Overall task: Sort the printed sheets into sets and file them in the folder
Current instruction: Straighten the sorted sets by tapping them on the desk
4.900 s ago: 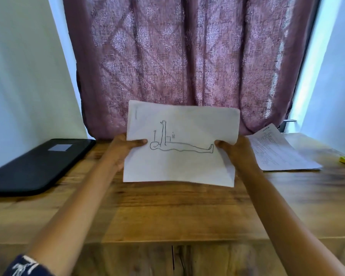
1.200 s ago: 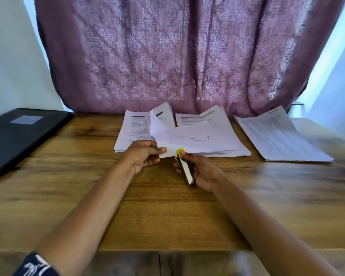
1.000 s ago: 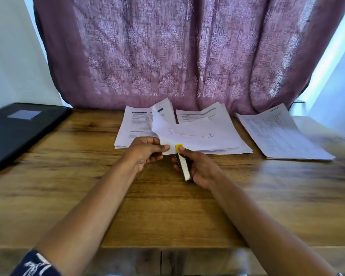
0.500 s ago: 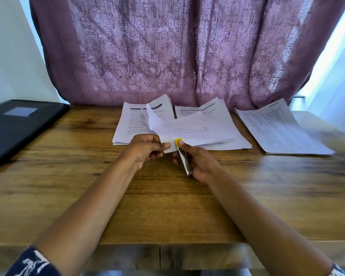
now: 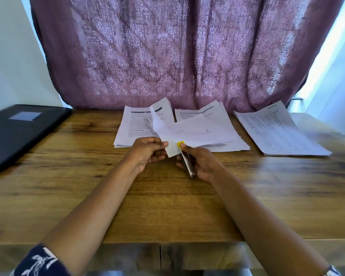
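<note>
Three printed stacks (image 5: 277,132), text unreadable, left hand (image 5: 147,152) pinching drawing sheets (image 5: 197,132), right hand (image 5: 203,164) gripping stapler (image 5: 186,164)

Place: a home study corner, domestic by its furnishing
Table: wood-grain table (image 5: 167,206) set against the window side
Curtain: patterned mauve curtain (image 5: 167,56) hanging behind it; daylight at both edges
Walls: pale painted wall (image 5: 8,56)
Paperwork: printed sheets (image 5: 277,128) in piles; black folder (image 5: 18,134) — desk work
</note>
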Tool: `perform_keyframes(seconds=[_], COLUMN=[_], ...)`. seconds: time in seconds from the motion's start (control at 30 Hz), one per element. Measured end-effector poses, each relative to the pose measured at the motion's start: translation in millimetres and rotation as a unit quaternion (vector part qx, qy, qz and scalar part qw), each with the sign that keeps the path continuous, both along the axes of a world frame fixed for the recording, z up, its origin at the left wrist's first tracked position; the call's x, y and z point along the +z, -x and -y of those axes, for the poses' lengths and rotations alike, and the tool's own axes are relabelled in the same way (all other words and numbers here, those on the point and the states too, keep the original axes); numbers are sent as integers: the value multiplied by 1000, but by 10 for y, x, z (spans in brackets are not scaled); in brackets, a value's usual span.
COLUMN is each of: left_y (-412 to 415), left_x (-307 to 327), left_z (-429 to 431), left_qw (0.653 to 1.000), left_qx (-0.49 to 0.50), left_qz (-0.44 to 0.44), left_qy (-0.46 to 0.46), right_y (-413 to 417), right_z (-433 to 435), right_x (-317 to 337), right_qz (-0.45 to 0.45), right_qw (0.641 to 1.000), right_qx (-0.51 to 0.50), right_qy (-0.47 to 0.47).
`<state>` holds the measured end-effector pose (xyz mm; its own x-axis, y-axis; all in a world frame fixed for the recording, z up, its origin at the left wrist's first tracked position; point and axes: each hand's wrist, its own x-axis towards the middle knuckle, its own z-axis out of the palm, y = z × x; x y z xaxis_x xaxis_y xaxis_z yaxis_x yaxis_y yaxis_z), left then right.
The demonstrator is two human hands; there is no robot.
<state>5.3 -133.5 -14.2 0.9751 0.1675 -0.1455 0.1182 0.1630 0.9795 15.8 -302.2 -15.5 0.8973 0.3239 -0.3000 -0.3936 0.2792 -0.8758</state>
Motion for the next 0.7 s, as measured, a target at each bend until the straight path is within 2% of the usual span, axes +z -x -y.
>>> perform_keyframes(seconds=[0.07, 0.1, 0.13, 0.2, 0.23, 0.27, 0.4, 0.47, 0.57, 0.7], left_y=[-4, -13, -17, -15, -13, -5, 90, 162, 365, 739], left_x=[7, 5, 9, 10, 8, 8, 25, 85, 342, 959], left_z=[20, 23, 24, 16, 16, 22, 106, 95, -69, -531], left_qw=[1000, 1000, 1000, 999, 999, 998, 999, 999, 991, 972], left_qx=[10, 18, 25, 37, 39, 37, 22, 42, 45, -20], left_qz=[2, 1, 2, 3, 2, -3, -11, 29, 116, 203], left_qy=[3, 7, 11, 23, 34, 46, 47, 10, -48, -118], right_y=[37, 63, 97, 170, 199, 219, 295, 304, 187, -216], right_z=[73, 133, 210, 367, 437, 494, 583, 552, 383, -28], right_x=[7, 11, 18, 7, -11, -38, -58, 85, 374, 697], right_qz=[23, 56, 103, 201, 236, 260, 315, 373, 467, 507], right_qw=[997, 984, 954, 860, 813, 776, 677, 670, 703, 755], right_qx=[7, 13, 25, 43, 40, 33, 0, -61, -100, -72], right_qy=[78, 168, 279, 467, 531, 574, 665, 639, 527, 410])
